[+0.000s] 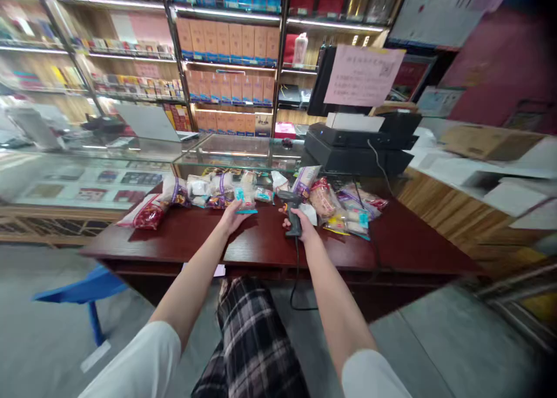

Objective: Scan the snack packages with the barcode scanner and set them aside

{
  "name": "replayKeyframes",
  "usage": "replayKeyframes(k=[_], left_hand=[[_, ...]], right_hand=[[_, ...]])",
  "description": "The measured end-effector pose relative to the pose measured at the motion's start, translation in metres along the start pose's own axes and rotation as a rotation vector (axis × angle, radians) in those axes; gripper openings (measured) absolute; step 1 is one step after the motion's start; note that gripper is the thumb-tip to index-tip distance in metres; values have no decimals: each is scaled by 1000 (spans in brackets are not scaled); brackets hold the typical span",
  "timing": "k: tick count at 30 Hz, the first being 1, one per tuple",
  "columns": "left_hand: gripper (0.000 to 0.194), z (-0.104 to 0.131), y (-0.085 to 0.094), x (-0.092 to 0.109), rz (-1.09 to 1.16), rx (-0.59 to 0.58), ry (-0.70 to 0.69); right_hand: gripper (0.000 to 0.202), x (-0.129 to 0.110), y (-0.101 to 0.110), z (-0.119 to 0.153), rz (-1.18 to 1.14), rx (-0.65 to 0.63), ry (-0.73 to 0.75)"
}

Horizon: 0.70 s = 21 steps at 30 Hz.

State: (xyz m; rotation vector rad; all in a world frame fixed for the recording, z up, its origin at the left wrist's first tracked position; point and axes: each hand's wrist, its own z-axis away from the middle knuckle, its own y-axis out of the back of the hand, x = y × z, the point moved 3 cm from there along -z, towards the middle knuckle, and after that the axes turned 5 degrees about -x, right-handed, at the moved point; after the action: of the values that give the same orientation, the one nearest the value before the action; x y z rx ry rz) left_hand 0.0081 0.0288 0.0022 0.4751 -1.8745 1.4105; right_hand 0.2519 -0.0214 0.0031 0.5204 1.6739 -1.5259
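Observation:
On the dark red desk (261, 241), my right hand (300, 225) is wrapped round the handle of a black corded scanner (289, 199). My left hand (234, 217) touches the left side of a clear packet with blue and red print (246, 198); its fingers are slightly apart at the packet's edge. Several bagged goods stand in a row behind both hands. A bag with red contents (150, 212) lies at the left end, and a bag of reddish-brown goods (322, 197) lies right of the scanner.
A monitor (321, 84) with a pink paper and a black printer-like machine (357, 148) stand at the back right. Behind the desk are a glass counter (235, 148), a laptop (148, 122) and shelves of boxes. A blue stool (87, 290) is at lower left. The scanner's cable (297, 276) hangs over the front edge.

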Motion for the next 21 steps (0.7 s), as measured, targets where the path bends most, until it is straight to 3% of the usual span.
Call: replayKeyframes(k=[5, 12, 17, 21], left_hand=[[26, -3, 7, 4, 4, 118, -42], [6, -3, 8, 3, 78, 184, 56], [19, 1, 4, 2, 144, 175, 169], [39, 4, -2, 7, 197, 65, 200]], right_hand=[[19, 0, 1, -2, 15, -7, -11], [20, 2, 9, -8, 22, 11, -21], [21, 2, 9, -8, 37, 8, -9], [24, 1, 6, -7, 69, -24, 9]])
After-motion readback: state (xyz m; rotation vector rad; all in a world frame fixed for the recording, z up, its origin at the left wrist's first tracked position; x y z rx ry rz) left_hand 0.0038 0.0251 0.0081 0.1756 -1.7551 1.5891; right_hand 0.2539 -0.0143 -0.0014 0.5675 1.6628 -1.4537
